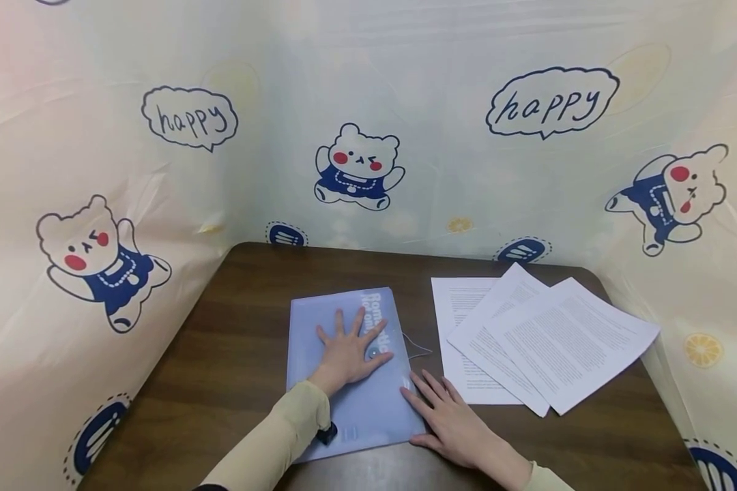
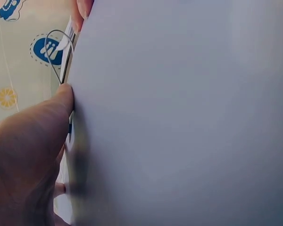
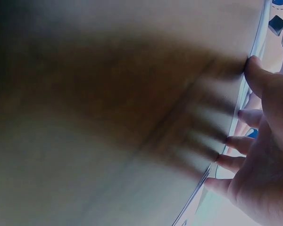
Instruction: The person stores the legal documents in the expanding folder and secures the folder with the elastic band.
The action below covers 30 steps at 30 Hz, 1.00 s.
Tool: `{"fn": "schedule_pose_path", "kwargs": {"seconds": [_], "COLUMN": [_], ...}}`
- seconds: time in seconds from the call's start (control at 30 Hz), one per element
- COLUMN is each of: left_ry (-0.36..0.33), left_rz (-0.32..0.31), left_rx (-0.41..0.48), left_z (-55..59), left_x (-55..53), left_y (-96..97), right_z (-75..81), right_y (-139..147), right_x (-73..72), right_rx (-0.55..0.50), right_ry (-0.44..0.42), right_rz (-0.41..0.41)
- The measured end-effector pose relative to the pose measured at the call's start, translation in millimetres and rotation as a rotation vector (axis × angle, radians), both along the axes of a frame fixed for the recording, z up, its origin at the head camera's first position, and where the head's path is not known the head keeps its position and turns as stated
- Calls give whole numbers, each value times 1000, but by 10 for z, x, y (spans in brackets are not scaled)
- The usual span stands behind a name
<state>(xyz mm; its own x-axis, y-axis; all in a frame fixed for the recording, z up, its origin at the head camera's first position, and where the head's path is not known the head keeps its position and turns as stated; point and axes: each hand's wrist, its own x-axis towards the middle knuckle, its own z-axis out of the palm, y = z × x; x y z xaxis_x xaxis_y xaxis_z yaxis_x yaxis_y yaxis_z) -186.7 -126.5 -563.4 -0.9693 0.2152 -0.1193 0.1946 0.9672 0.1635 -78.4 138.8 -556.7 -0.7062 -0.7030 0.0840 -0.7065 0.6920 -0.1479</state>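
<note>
A light blue document folder [image 1: 368, 423] with white lettering lies closed on the brown table, its long side running away from me. My left hand [image 1: 346, 354] rests on its upper half, fingers spread and straight. At the folder's right edge, my right hand [image 1: 457, 419] touches the side with fingertips extended. A thin elastic cord [image 1: 419, 348] loops out from that same edge. In the left wrist view the folder's surface [image 2: 179, 103] fills most of the picture beside the left hand [image 2: 28, 136]. The right wrist view has the right hand's fingers [image 3: 259, 80] along the edge.
Several printed sheets [image 1: 565, 348] lie fanned and overlapping on the right of the table [image 1: 221, 354]. A pale curtain [image 1: 436, 170] with bear drawings hangs around the back and both sides. A small black device [image 1: 327, 434] sits at the left wrist.
</note>
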Motion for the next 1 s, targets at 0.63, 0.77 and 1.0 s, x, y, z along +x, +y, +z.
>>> {"fn": "schedule_pose_path", "kwargs": {"seconds": [0.63,0.77,1.0], "left_ry": [18,5,-1], "left_rz": [-87,-101,-109], "left_rx": [-37,-34,-28], "left_z": [1,-2,-3], "left_x": [-93,-97,-121], "left_y": [135,173,175], "right_z": [-5,-8,-7], "right_y": [0,14,-12], "right_x": [77,100,90], "right_rx": [26,31,27], "right_ry": [-39,-43,-40], "right_rz": [-70,-80,-86]}}
